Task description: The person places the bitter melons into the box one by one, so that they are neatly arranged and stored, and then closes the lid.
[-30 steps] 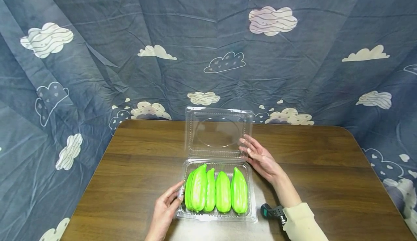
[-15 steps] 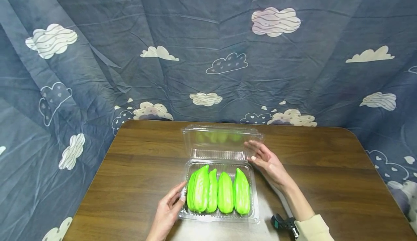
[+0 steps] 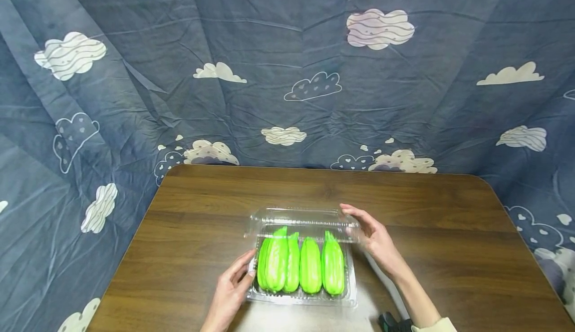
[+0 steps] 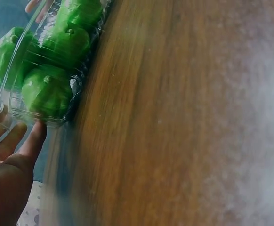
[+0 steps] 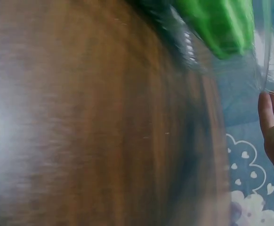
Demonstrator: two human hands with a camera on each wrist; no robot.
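A clear plastic clamshell box (image 3: 303, 300) sits near the table's front edge. Inside it lie several bright green, ridged, tapered fruit-like pieces (image 3: 310, 267), side by side. The hinged clear lid (image 3: 301, 218) leans forward over their far ends, partly lowered. My left hand (image 3: 226, 292) rests at the box's left side; in the left wrist view its straight fingers touch the near corner. My right hand (image 3: 379, 247) is at the lid's right side, and extended fingers (image 5: 266, 110) touch the lid's edge in the right wrist view. The right thumb is hard to make out.
The brown wooden table (image 3: 188, 232) extends to both sides of the box. A dark blue cloth with cloud prints (image 3: 251, 117) hangs behind it. By the right wrist is a small black strap device (image 3: 393, 321).
The lid has swung from nearly upright, leaning away, forward and down over the green pieces. My right hand has moved along with it. My left hand stays at the box's left side.
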